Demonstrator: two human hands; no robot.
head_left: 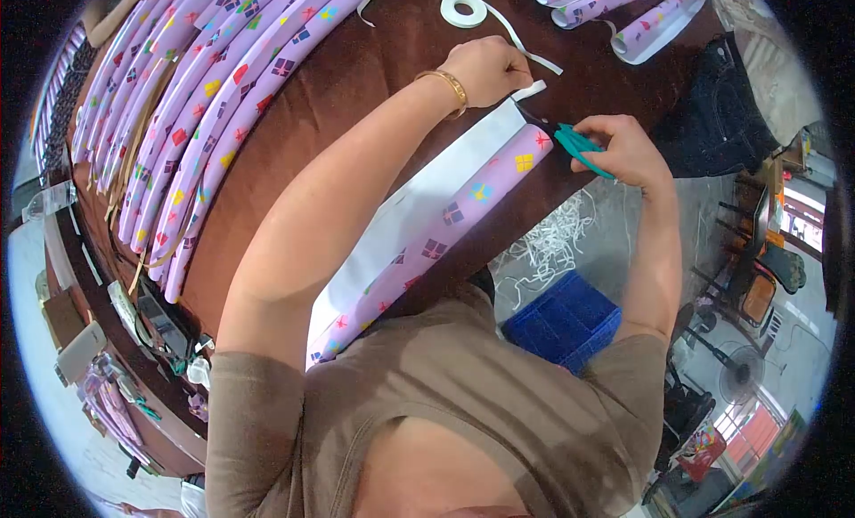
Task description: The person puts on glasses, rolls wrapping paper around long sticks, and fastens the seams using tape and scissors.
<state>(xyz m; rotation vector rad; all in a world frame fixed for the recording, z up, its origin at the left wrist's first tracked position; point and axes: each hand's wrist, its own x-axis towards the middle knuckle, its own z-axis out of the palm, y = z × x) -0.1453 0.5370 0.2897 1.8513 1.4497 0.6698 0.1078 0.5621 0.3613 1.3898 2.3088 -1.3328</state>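
Observation:
My left hand point(488, 71), with a gold bracelet at the wrist, is closed in a pinch on a short strip of white tape point(532, 90) at the far end of the wrapping paper. In my right hand point(628, 148) are scissors point(583, 151) with teal handles. Their dark blades point left at the paper's corner and the tape; whether they touch is hard to make out. The partly rolled lilac wrapping paper point(463, 202), printed with small gift boxes, runs from my body toward both hands. Its white inner side faces up along the left.
A roll of white tape point(463, 10) with a loose tail lies beyond my left hand. Many lilac rolls point(223, 117) line the brown table point(240, 269). Dark jeans point(720, 108) lie at the right edge. White paper scraps point(552, 237) and a blue container point(565, 320) are below.

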